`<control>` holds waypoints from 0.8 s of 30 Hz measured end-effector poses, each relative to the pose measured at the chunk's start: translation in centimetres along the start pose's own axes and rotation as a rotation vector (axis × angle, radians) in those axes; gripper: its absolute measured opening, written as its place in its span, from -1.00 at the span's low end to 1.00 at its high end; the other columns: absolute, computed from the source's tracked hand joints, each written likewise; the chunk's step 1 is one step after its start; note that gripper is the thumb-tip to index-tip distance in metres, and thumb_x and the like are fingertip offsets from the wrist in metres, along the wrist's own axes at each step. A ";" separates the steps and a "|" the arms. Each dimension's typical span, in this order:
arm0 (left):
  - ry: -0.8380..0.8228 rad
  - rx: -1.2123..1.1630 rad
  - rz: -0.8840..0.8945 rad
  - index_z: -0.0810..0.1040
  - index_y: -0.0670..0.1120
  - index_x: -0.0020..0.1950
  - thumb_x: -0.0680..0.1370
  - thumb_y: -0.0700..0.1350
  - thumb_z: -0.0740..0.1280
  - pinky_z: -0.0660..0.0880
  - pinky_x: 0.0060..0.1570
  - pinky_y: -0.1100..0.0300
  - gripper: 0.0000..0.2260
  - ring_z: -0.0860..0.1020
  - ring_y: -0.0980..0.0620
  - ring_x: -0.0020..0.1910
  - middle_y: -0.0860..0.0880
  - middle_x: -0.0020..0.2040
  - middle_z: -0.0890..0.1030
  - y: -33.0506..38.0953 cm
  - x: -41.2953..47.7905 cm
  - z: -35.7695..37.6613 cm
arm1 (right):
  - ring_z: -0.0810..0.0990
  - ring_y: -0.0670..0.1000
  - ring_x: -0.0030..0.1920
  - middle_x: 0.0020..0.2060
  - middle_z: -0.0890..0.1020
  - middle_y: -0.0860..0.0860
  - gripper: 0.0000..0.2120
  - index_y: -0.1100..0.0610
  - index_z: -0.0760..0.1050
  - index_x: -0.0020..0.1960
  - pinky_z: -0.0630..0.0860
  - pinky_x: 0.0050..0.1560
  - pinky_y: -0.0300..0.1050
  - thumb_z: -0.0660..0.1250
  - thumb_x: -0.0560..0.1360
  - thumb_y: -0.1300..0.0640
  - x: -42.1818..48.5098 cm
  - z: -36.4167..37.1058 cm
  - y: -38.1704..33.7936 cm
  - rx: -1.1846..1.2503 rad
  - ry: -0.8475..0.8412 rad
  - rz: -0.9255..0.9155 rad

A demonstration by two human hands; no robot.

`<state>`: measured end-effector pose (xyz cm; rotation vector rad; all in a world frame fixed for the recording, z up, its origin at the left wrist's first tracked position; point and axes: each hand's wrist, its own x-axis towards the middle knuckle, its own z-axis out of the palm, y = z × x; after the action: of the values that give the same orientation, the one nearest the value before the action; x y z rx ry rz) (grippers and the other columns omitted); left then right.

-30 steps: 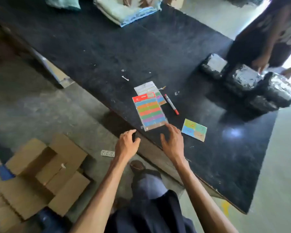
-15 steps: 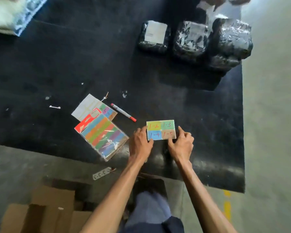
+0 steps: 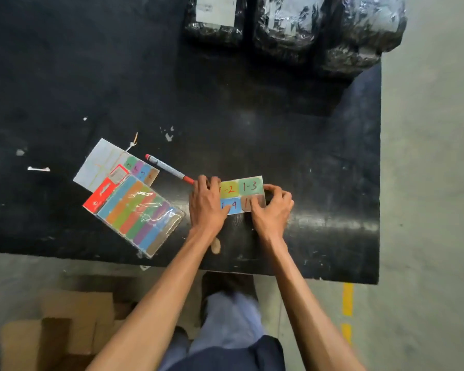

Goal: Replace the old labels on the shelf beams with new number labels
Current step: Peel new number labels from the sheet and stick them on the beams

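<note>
Label sheet: the small sheet of number labels (image 3: 243, 194) is lying flat on the black table (image 3: 252, 129), near the front edge, between the two hands. It is showing four colored squares marked 1-2, 1-3, 1-4 and one partly hidden.
Left hand: the left hand (image 3: 207, 205) is pressing down on the sheet's left side, fingers bent and covering part of the yellow and blue squares.
Right hand: the right hand (image 3: 273, 210) is pinching the sheet's lower right corner, thumb and fingers closing on the brown square.
Pen: a red-tipped marker (image 3: 169, 170) is lying just left of the left hand.
Sticker pack: a pack of colored strips (image 3: 137, 215) is resting further left, over a white sheet (image 3: 102, 162).
Back of table: shiny wrapped bundles (image 3: 292, 25) are sitting together.
Floor: grey, with cardboard boxes (image 3: 59, 328) and yellow marks (image 3: 347, 299).
</note>
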<state>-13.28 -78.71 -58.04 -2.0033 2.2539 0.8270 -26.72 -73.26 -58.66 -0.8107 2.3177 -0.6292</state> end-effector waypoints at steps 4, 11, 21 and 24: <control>-0.001 -0.099 0.023 0.48 -0.05 0.06 0.43 -0.14 0.56 0.45 0.01 0.18 -0.67 0.52 -0.02 0.10 -0.05 0.10 0.52 -0.7 0.6 -0.8 | 0.64 0.02 -0.01 -0.06 0.63 0.01 -0.68 0.09 0.45 -0.01 0.65 0.00 -0.01 0.56 0.45 0.00 0.6 -1.0 -0.4 0.238 -0.054 0.040; -0.115 -0.700 -0.159 0.57 -0.02 -0.03 0.52 -0.17 0.49 0.66 -0.02 0.13 -0.87 0.64 0.21 -0.04 0.12 -0.07 0.66 -4.1 -1.1 -5.2 | 0.74 -0.10 -0.10 -0.06 0.70 0.00 -0.65 0.08 0.45 0.13 0.69 -0.15 -0.13 0.56 0.47 0.15 -1.4 -1.8 -4.7 0.460 -0.269 -0.053; 0.380 -1.196 -0.553 0.52 -0.09 0.20 0.48 -0.25 0.53 0.61 -0.29 0.35 -0.65 0.70 0.26 -0.18 0.04 -0.09 0.70 -12.0 -12.9 -14.1 | 0.76 -0.12 -0.01 0.07 0.75 -0.05 -0.72 0.09 0.65 0.17 0.71 -0.01 -0.12 0.54 0.48 0.11 -8.8 2.3 -17.0 0.151 -0.977 -0.449; 0.521 -1.205 -0.592 0.49 -0.09 0.25 0.47 -0.30 0.53 0.63 -0.27 0.29 -0.58 0.71 0.19 -0.24 -0.02 -0.19 0.70 -14.7 -18.7 -16.5 | 0.74 -0.14 -0.17 -0.13 0.75 -0.06 -0.78 0.14 0.65 -0.02 0.66 -0.18 -0.23 0.59 0.43 0.06 -13.3 4.5 -20.3 0.032 -1.135 -0.608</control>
<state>9.14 -68.48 -42.81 -3.3896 1.0193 2.0117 -7.37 -79.58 -44.75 -1.3974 1.0265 -0.2871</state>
